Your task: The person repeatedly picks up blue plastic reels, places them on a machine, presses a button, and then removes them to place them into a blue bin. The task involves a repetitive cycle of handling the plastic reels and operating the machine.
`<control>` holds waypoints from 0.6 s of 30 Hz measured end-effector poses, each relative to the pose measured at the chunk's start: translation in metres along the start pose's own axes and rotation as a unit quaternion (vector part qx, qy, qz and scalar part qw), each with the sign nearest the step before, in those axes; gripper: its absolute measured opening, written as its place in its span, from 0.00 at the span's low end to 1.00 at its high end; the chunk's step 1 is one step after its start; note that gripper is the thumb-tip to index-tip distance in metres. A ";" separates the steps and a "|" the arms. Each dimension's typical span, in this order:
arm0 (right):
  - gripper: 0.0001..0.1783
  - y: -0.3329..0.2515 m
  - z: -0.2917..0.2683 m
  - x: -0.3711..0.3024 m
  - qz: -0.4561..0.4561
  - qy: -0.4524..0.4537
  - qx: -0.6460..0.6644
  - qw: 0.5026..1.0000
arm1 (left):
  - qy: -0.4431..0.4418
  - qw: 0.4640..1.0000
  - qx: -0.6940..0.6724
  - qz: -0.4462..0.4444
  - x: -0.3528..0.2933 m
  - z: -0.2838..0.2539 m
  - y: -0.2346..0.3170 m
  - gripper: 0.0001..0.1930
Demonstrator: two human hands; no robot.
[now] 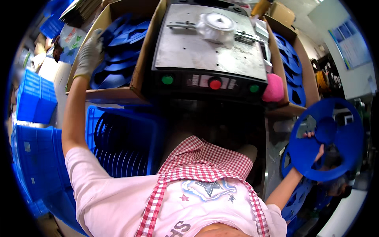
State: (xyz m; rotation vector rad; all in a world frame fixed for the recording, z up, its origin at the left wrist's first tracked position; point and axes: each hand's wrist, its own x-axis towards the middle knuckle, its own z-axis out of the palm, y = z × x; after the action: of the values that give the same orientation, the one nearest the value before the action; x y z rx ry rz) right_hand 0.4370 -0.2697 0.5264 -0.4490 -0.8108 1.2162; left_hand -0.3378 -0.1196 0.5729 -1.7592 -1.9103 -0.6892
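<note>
Cluttered press station. Gloved left hand grips blue reel in cardboard box; right hand holds blue spoked reel by hub. One-handed hold may slip.

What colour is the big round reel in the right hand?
Blue; the reel, held by the right hand, shows in the head view.

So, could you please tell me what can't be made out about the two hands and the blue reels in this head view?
- Left hand: gloved, reaching into the cardboard box of blue reel halves; its fingertips blur into the pile, so any grip is unclear.
- Right hand: mostly hidden behind the blue reel it holds; only fingertips show.
- Blue crate: its contents are too dark to count.
- Lower reels by the right forearm: cut off in shadow.
</note>
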 end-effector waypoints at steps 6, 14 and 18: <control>0.34 0.062 0.071 -0.072 -0.043 -0.019 0.076 0.996 | 0.140 0.963 -0.156 0.168 -0.127 -0.139 0.179 0.28; 0.36 0.091 0.084 -0.138 -0.013 -0.066 0.210 0.975 | -0.004 0.781 -0.393 0.485 -0.259 -0.194 0.414 0.35; 0.36 0.099 0.079 -0.182 0.013 -0.099 0.270 0.958 | -0.144 0.752 -0.307 0.565 -0.332 -0.204 0.457 0.37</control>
State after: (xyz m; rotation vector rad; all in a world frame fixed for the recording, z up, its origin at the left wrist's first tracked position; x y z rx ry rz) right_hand 0.2909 -0.4192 0.4533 0.1110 -0.6060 1.4592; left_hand 0.1447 -0.4773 0.5480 -3.0388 -0.3621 -0.5644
